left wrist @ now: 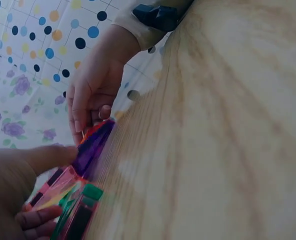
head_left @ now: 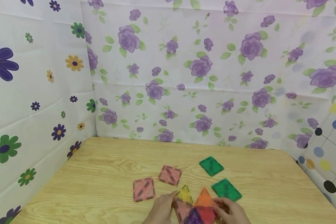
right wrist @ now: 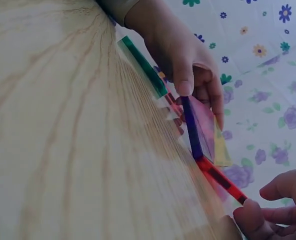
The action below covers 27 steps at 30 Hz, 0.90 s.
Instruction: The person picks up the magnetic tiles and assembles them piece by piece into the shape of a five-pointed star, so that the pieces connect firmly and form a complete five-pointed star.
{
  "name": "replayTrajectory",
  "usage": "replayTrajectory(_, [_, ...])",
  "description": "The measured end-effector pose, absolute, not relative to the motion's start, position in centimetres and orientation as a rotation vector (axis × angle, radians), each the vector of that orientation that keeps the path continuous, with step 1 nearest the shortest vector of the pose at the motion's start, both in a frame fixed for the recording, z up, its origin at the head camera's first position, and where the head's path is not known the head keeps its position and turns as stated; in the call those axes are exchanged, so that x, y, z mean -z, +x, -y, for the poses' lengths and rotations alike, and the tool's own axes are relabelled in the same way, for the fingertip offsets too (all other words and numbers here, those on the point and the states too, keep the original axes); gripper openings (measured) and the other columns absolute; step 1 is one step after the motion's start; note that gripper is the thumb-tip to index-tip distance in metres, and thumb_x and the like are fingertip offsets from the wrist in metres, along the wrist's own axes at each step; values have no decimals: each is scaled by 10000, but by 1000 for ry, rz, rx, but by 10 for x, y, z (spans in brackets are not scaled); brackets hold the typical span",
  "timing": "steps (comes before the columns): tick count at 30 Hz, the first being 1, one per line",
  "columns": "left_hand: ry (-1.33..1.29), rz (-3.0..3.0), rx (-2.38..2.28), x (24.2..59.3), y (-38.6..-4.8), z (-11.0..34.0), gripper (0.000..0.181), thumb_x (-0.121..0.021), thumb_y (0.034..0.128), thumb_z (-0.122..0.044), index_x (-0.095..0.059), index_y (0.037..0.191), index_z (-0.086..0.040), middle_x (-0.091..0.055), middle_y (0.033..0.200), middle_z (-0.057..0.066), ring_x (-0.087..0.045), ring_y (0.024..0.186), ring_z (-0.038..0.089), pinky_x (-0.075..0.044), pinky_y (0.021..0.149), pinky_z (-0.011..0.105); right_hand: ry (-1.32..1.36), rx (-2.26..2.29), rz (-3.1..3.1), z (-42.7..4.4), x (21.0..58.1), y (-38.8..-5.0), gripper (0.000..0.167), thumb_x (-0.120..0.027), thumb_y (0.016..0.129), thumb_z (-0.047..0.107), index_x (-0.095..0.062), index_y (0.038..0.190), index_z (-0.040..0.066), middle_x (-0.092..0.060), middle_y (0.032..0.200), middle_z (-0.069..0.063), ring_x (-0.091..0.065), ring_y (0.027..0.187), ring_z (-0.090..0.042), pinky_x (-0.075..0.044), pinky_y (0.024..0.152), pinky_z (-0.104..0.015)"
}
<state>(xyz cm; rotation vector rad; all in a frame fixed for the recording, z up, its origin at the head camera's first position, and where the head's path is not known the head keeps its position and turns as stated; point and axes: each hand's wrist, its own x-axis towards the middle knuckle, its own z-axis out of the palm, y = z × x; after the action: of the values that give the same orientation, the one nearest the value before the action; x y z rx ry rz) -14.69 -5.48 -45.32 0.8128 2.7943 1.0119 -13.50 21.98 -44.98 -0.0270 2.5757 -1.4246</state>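
Note:
Translucent tiles stand joined between the hands: a yellow triangle (head_left: 184, 194) and pink tile (head_left: 182, 210) on the left, an orange triangle (head_left: 204, 198) and red tile (head_left: 207, 214) on the right, a purple triangle (head_left: 194, 217) low in the middle. My left hand (head_left: 162, 209) grips the pink tile's side; in the right wrist view the thumb of this left hand (right wrist: 180, 55) touches the purple piece's (right wrist: 192, 127) end. My right hand (head_left: 231, 211) pinches the red tile's right side, its fingertips at the red edge (right wrist: 223, 180) in the right wrist view.
Two pink square tiles (head_left: 144, 189) (head_left: 170, 175) lie left of and behind the joined pieces. Two green tiles (head_left: 211, 166) (head_left: 227, 189) lie behind and to the right. Flowered cloth (head_left: 168, 77) hangs behind the wooden table (head_left: 114, 161), with more cloth along both sides.

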Motion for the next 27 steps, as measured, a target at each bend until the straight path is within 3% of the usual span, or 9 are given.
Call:
replayTrajectory(4, [751, -2429, -1458, 452, -151, 57, 748, -769, 815, -257, -405, 1398, 39, -554, 968, -8, -478, 824, -16, -445, 715, 167, -43, 1502, -2556, -223, 452, -134, 443, -649, 916, 263, -597, 1207, -68, -693, 896, -35, -630, 753, -146, -506, 589, -242])
replayTrajectory(9, [583, -2229, -1729, 452, -152, 58, 464, -594, 956, -260, -488, 1295, 39, -609, 945, 46, -533, 757, 21, -438, 642, 130, -25, 1592, -2511, -222, 454, -134, 443, -647, 919, 245, -589, 1223, -72, -690, 893, -47, -621, 706, -152, -520, 570, -263])
replayTrajectory(16, [425, -2249, -1741, 447, -159, 58, 229, -611, 941, -236, -645, 985, -13, -651, 784, 0, -537, 659, 77, -381, 505, 167, -3, 1612, -2541, -221, 454, -134, 523, -658, 898, 360, -612, 1206, -61, -707, 959, -61, -642, 824, -119, -518, 663, -216])
replayTrajectory(24, [346, -2137, -1789, 446, -165, 63, 214, -605, 944, -203, -650, 998, -1, -643, 698, -54, -554, 616, 83, -353, 490, 188, 193, 1619, -2590, -215, 451, -137, 466, -662, 899, 340, -635, 1202, -13, -714, 977, -41, -646, 871, -125, -540, 734, -271])
replayTrajectory(27, [331, -2107, -1819, 444, -166, 64, 247, -607, 943, -216, -647, 1019, 15, -644, 698, -71, -579, 633, 72, -407, 528, 184, 258, 1623, -2585, -213, 450, -139, 401, -663, 904, 283, -650, 1185, -4, -713, 996, -46, -641, 889, -136, -532, 738, -281])
